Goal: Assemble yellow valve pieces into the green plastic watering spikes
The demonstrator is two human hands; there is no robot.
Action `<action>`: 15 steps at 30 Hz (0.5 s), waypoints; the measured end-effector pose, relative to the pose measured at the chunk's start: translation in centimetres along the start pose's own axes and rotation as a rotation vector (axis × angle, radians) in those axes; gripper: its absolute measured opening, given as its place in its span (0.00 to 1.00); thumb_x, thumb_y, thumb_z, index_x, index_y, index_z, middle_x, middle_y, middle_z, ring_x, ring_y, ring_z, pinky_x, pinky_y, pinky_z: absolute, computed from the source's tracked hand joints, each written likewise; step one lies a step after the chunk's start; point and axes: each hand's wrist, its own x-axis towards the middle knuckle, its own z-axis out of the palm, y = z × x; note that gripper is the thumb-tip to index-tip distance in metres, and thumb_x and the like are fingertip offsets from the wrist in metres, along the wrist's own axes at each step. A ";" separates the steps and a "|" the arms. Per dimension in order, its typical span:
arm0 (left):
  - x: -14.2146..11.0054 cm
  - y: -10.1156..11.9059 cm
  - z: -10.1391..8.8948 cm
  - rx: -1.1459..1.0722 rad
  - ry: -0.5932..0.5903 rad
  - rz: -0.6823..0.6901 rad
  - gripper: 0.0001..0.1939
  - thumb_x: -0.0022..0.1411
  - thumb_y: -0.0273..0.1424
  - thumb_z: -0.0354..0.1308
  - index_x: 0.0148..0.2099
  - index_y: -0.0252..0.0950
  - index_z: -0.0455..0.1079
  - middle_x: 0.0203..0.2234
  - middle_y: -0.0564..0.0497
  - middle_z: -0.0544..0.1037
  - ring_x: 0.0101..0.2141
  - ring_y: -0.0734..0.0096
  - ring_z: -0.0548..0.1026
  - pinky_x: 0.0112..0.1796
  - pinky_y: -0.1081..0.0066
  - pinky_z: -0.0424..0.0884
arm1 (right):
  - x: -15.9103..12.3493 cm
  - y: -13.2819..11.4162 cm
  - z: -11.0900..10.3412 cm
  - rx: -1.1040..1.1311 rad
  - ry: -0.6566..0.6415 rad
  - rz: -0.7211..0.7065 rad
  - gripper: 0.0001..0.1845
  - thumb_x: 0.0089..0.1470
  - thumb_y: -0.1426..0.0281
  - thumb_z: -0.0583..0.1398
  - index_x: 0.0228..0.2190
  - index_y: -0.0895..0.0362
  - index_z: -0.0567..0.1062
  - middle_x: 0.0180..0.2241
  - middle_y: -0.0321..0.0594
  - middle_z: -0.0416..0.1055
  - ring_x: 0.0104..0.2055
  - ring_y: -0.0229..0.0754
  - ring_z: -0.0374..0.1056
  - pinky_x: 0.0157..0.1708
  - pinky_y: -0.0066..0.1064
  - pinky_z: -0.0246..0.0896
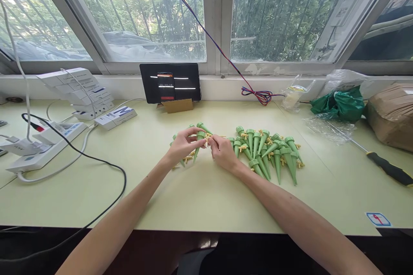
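My left hand [184, 144] grips a green plant watering spike [199, 142], its cap up and its tapered point hanging down. My right hand [222, 151] is closed in a pinch on a small yellow valve [207, 139] at the side of that spike; the fingers partly cover it. Behind my hands another green spike [204, 127] lies on the table. A few more spikes and yellow valves [187, 160] are partly hidden by my left hand. To the right of my right hand lies a pile of green spikes [271, 150] with yellow valves among them.
A tablet [171, 82] leans on a cardboard stand [177, 105] by the window. White boxes [87, 92], a power strip [48, 150] and a black cable [124, 176] are at left. At right lie a screwdriver [387, 168], a green bag [342, 103] and a brown parcel [392, 114].
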 end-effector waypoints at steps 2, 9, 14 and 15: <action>0.0 0.1 0.0 -0.003 0.003 0.003 0.22 0.54 0.43 0.67 0.47 0.37 0.72 0.29 0.48 0.78 0.33 0.60 0.79 0.32 0.65 0.74 | 0.0 0.1 0.0 0.002 0.002 0.002 0.19 0.66 0.59 0.49 0.26 0.54 0.66 0.17 0.32 0.63 0.21 0.37 0.59 0.26 0.28 0.54; 0.0 0.0 0.0 -0.028 0.029 -0.012 0.22 0.52 0.44 0.68 0.45 0.37 0.73 0.31 0.48 0.79 0.34 0.58 0.80 0.31 0.65 0.75 | -0.1 0.0 0.2 0.039 0.002 -0.011 0.14 0.64 0.59 0.52 0.34 0.55 0.69 0.24 0.33 0.67 0.23 0.36 0.61 0.26 0.27 0.56; 0.0 -0.2 0.1 -0.017 0.021 -0.001 0.21 0.53 0.43 0.68 0.45 0.37 0.73 0.32 0.48 0.78 0.33 0.59 0.80 0.32 0.64 0.75 | -0.2 0.0 0.2 0.048 -0.001 -0.002 0.14 0.65 0.61 0.50 0.31 0.54 0.67 0.23 0.33 0.67 0.23 0.37 0.62 0.27 0.28 0.57; 0.0 -0.2 0.1 -0.013 0.016 0.004 0.20 0.54 0.42 0.67 0.45 0.37 0.73 0.32 0.49 0.78 0.33 0.60 0.80 0.33 0.64 0.75 | -0.1 0.0 0.1 0.043 0.000 -0.001 0.14 0.65 0.61 0.50 0.31 0.54 0.67 0.23 0.33 0.66 0.23 0.37 0.62 0.27 0.28 0.57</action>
